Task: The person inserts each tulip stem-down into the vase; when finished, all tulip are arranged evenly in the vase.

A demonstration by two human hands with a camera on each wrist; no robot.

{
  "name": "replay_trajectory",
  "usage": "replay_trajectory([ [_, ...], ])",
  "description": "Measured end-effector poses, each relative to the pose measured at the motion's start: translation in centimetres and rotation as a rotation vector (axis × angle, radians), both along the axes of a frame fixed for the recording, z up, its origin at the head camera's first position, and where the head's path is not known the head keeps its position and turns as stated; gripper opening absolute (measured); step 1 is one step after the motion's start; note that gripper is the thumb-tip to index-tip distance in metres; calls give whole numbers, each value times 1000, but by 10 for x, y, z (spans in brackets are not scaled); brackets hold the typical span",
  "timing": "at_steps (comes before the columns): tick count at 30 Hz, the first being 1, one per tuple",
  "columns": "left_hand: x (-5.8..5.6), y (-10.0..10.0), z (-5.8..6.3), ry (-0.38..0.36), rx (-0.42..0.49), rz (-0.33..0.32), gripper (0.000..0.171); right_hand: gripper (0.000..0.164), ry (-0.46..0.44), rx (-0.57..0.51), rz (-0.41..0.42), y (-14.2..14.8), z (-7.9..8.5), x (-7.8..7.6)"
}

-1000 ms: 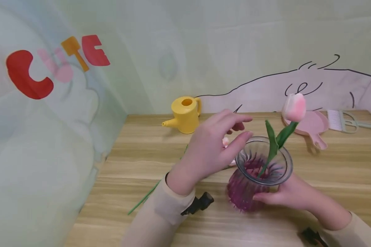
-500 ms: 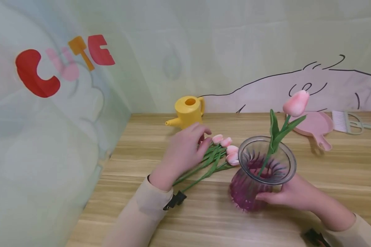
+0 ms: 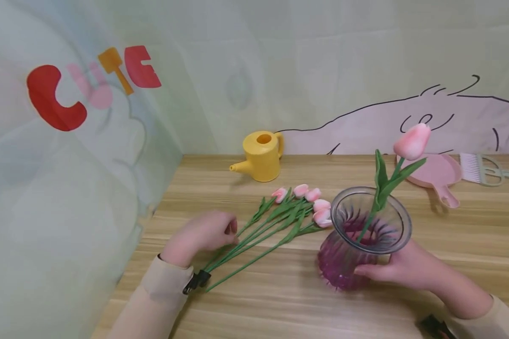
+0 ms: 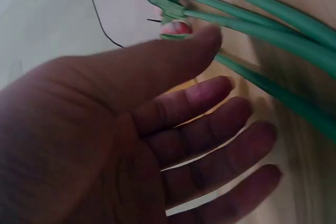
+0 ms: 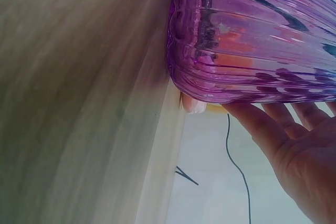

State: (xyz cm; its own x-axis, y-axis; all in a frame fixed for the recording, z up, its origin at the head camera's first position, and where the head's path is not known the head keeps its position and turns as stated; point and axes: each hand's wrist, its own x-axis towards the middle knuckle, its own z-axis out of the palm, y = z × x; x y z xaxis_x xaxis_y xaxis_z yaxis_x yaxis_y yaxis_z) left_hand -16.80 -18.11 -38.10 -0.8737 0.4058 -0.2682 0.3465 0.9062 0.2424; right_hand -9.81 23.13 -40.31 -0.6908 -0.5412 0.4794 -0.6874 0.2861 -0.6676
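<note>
A ribbed glass vase [image 3: 348, 263], purple below and clear grey at its flared rim, stands on the wooden table. One pink tulip [image 3: 412, 142] with green leaves leans in it. My right hand [image 3: 411, 266] holds the vase from its right side, thumb in front; the right wrist view shows fingers [image 5: 262, 129] against the purple glass [image 5: 252, 40]. Left of the vase lie several pink tulips [image 3: 297, 214], blooms pointing away. My left hand [image 3: 205, 235] is low beside their stems [image 4: 273, 30], fingers loosely bent with nothing between them.
A yellow watering can [image 3: 260, 157] stands at the back near the wall. At the back right lie a pink dustpan [image 3: 437, 172] and a small brush [image 3: 477, 168] with pale bristles. A printed cloth wall [image 3: 89, 188] borders the table's left side.
My left hand has moved from beside the vase rim down and left to the stems of the lying tulips, uncovering their blooms. My right hand stays on the vase.
</note>
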Motion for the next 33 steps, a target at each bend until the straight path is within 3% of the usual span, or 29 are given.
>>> replay_trajectory([
  [3,4,-4,-5,-92,-8,22,24,81,-9,4,0,1,1,0],
  [6,5,-4,-6,-113,-12,8,25,81,-22,2,-4,2,1,1],
  [13,4,-7,-6,-105,-1,-33,28,80,-12,-3,-3,1,1,1],
  [19,-1,-16,-4,-104,62,-19,22,80,-3,10,-12,1,1,0],
  [27,-2,-19,-3,-105,119,-71,13,81,3,14,-14,0,1,2],
  [33,-1,-18,3,-58,243,-85,9,80,-10,10,-10,0,2,1],
])
